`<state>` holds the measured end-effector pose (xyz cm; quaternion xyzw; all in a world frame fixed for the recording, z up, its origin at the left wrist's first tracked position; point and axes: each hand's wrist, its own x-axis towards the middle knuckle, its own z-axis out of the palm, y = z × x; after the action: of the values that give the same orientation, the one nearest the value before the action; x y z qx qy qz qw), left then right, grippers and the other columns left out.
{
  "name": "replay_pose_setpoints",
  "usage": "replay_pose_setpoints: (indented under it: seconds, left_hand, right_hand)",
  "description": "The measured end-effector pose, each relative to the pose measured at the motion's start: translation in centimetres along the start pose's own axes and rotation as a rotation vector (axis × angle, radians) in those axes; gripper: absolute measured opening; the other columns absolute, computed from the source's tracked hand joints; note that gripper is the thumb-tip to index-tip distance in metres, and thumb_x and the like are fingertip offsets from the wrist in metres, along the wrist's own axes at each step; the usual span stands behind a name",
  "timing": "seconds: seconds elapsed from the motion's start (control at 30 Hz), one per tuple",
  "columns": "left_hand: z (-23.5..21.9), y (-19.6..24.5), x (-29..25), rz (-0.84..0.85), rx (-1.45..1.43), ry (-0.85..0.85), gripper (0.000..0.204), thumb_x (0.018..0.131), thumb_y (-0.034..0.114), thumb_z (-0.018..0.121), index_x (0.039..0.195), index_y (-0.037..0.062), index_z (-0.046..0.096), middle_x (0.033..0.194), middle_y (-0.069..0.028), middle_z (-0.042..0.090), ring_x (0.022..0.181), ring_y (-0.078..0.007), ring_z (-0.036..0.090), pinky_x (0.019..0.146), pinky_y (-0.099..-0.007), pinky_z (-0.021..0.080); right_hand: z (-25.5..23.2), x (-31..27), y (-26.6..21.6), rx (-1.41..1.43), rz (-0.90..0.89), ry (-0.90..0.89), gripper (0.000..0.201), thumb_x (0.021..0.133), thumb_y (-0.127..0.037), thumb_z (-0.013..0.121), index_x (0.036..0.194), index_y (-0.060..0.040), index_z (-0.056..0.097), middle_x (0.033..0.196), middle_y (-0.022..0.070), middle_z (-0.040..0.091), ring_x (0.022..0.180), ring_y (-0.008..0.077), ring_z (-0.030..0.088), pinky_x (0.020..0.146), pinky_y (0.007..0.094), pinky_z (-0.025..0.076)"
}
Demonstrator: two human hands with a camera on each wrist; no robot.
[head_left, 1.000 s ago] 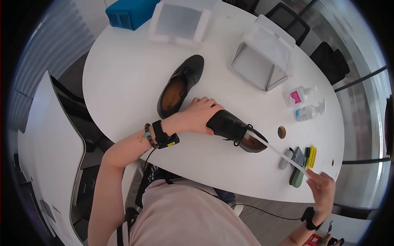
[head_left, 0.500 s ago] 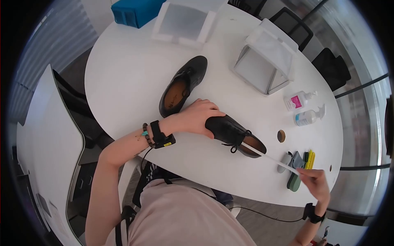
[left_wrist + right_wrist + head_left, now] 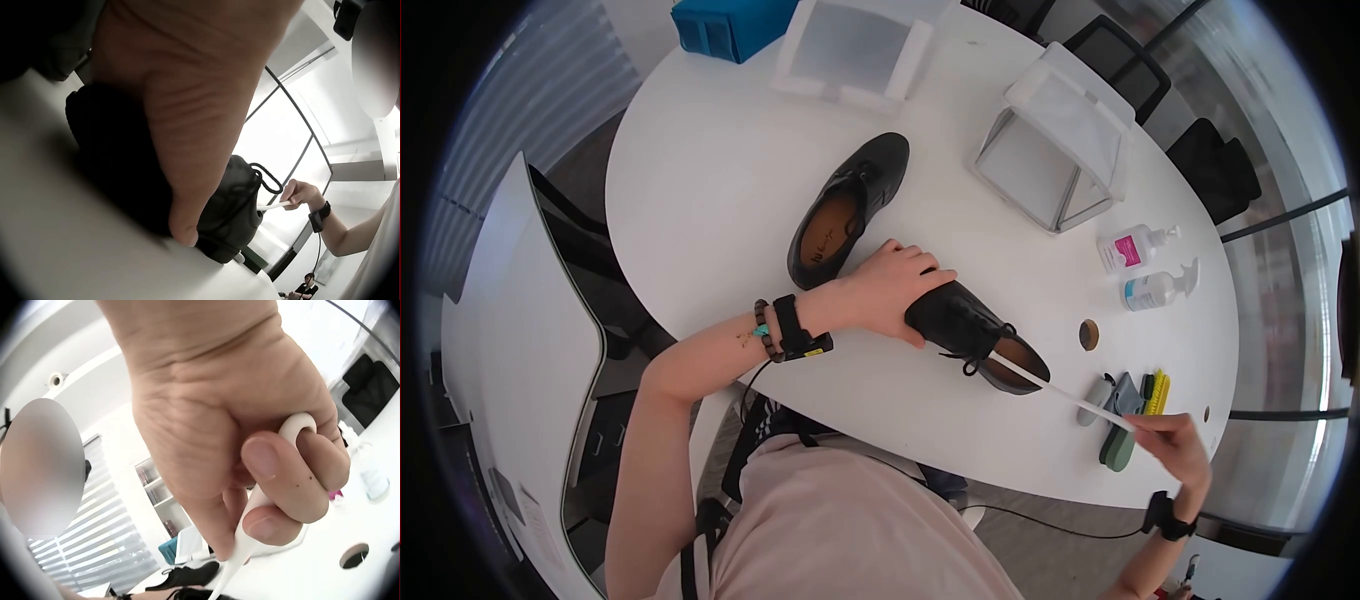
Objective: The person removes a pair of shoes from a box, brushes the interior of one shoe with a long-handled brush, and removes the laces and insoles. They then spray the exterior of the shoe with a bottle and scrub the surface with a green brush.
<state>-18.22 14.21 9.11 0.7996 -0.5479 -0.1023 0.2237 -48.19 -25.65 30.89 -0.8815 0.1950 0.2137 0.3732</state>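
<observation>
A black lace-up shoe lies on the white table, toe to the left, its lace tied in a bow. My left hand grips it over the toe, the thumb along the near side. My right hand holds a long white shoehorn by its hooked end, fingers curled round the handle. The shoehorn slants down into the shoe's opening, its far end hidden under the tongue. Beside my left hand rests the other black shoe, with a brown insole.
At the right are two pump bottles, a green-backed brush, a grey cloth and a yellow brush. Behind stand an open clear-lidded box, another such box and a blue case. A round hole pierces the tabletop.
My right hand has moved left and inward with the shoehorn, which reaches deeper into the shoe. My left hand keeps its grip on the toe.
</observation>
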Motion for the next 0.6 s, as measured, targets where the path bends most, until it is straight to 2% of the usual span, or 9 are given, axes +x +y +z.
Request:
replay_pose_setpoints:
  seconds: [0.03,0.07,0.13,0.17,0.23,0.27,0.33,0.43,0.6]
  left_hand:
    - [0.0,0.0,0.0,0.0,-0.001,-0.001,0.103,0.07,0.047,0.099,0.156,0.0109,0.056,0.143,-0.0114,0.063,0.137,-0.0312,0.058,0.118,-0.0493,0.039]
    - [0.0,0.0,0.0,-0.004,-0.018,0.0,0.102,0.07,0.047,0.099,0.156,0.0107,0.056,0.143,-0.0111,0.063,0.137,-0.0312,0.058,0.118,-0.0496,0.039]
    - [-0.1,0.0,0.0,-0.007,-0.036,0.006,0.102,0.07,0.048,0.099,0.155,0.0106,0.057,0.143,-0.0108,0.063,0.136,-0.0311,0.058,0.117,-0.0499,0.04]
    - [-0.1,0.0,0.0,-0.002,-0.02,0.008,0.102,0.07,0.048,0.099,0.155,0.0107,0.057,0.142,-0.0105,0.063,0.136,-0.0311,0.058,0.116,-0.0498,0.041]
    - [-0.2,0.1,-0.1,0.004,-0.005,0.009,0.102,0.07,0.048,0.099,0.155,0.0109,0.057,0.142,-0.0103,0.063,0.135,-0.0311,0.058,0.115,-0.0497,0.041]
    - [-0.4,-0.1,-0.1,0.018,-0.01,0.008,0.102,0.07,0.049,0.099,0.155,0.0114,0.057,0.142,-0.0099,0.063,0.135,-0.0308,0.058,0.115,-0.0497,0.041]
    - [-0.3,0.0,0.1,0.037,-0.014,0.004,0.102,0.07,0.049,0.099,0.156,0.012,0.057,0.142,-0.0096,0.063,0.134,-0.0306,0.058,0.114,-0.0496,0.042]
    - [-0.4,-0.1,0.1,0.017,0.005,-0.011,0.102,0.07,0.049,0.099,0.155,0.0132,0.057,0.142,-0.0086,0.063,0.135,-0.0302,0.058,0.113,-0.0494,0.042]
    - [0.1,-0.2,-0.1,0.017,-0.007,0.012,0.102,0.069,0.049,0.1,0.155,0.0149,0.057,0.141,-0.0076,0.063,0.134,-0.0299,0.058,0.113,-0.0488,0.042]
  right_hand:
    - [-1.3,-0.7,-0.1,-0.046,-0.04,0.009,0.029,0.101,0.003,0.073,0.129,0.0022,0.08,0.085,-0.0053,0.071,0.074,0.0012,0.054,0.061,0.0219,0.041]
    - [-2.9,-2.0,-0.1,0.03,0.07,0.027,0.029,0.101,0.004,0.071,0.128,0.003,0.081,0.082,-0.0046,0.07,0.07,0.0008,0.054,0.06,0.0216,0.04]
    - [-5.3,-3.5,-0.5,0.074,0.102,0.049,0.026,0.1,0.002,0.075,0.125,0.0073,0.08,0.089,-0.0002,0.075,0.077,0.0033,0.058,0.067,0.0211,0.047]
    - [-5.6,-3.3,-0.7,0.071,0.103,0.049,0.026,0.1,0.002,0.075,0.125,0.0073,0.08,0.089,-0.0002,0.075,0.077,0.0033,0.058,0.067,0.0211,0.047]
    - [-6.0,-2.4,-1.0,-0.03,0.133,-0.021,0.025,0.101,0.0,0.075,0.124,0.0062,0.081,0.084,-0.003,0.071,0.071,0.0015,0.054,0.06,0.0214,0.041]
    - [-5.2,-1.5,-1.3,-0.026,0.138,-0.018,0.025,0.101,0.0,0.075,0.124,0.0062,0.081,0.084,-0.003,0.071,0.071,0.0015,0.054,0.06,0.0214,0.041]
    - [-2.4,1.0,-1.7,-0.047,0.063,-0.081,0.025,0.103,-0.003,0.074,0.126,0.0055,0.081,0.075,-0.0051,0.064,0.065,0.0009,0.049,0.055,0.0227,0.034]
    - [-0.7,1.9,-1.4,0.038,0.029,-0.121,0.026,0.106,-0.004,0.07,0.128,0.0045,0.08,0.068,-0.0053,0.057,0.06,0.0016,0.046,0.053,0.0239,0.032]
    - [-5.6,-1.0,1.6,0.102,0.08,-0.141,0.027,0.11,-0.007,0.068,0.131,0.0042,0.078,0.065,-0.0043,0.054,0.054,0.0028,0.043,0.05,0.024,0.03]
